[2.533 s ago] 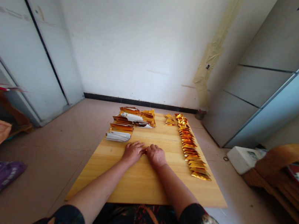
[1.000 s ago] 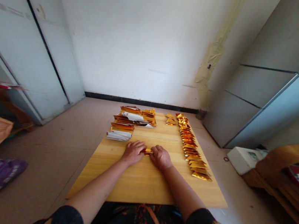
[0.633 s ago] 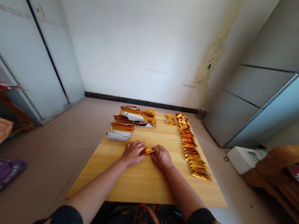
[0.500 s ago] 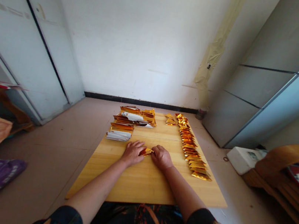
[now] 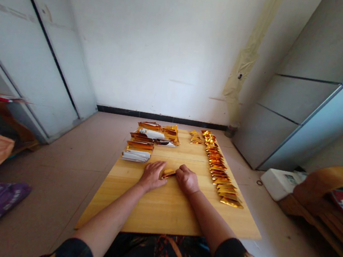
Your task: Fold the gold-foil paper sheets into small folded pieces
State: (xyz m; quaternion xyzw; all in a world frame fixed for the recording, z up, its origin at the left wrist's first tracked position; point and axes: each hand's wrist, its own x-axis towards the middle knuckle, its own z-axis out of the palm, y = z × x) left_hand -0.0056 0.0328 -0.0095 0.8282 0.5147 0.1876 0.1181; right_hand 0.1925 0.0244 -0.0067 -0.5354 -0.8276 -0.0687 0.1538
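A small piece of folded gold foil paper [image 5: 168, 173] lies on the wooden table [image 5: 159, 212] between my hands. My right hand [image 5: 188, 180] is closed, its fingertips pinching the right end of the foil. My left hand [image 5: 153, 176] rests at the other end with its fingers apart, thumb near the foil's lower left edge. Along the table's right side runs a long row of folded gold foil pieces [image 5: 221, 174], overlapping one another. Stacks of flat gold foil sheets [image 5: 139, 146] and a white-backed stack [image 5: 136, 156] sit at the far left.
A smaller group of folded gold pieces [image 5: 196, 137] is at the table's far edge. Beyond stands a white wall [image 5: 156, 57], with a grey refrigerator [image 5: 292, 99] on the right. A wooden chair [image 5: 325, 198] and a white box [image 5: 281, 183] are on the floor to the right.
My left hand has loosened from the foil and its fingers have spread, so more of the foil shows. My right hand has shifted slightly to the right and still holds its end.
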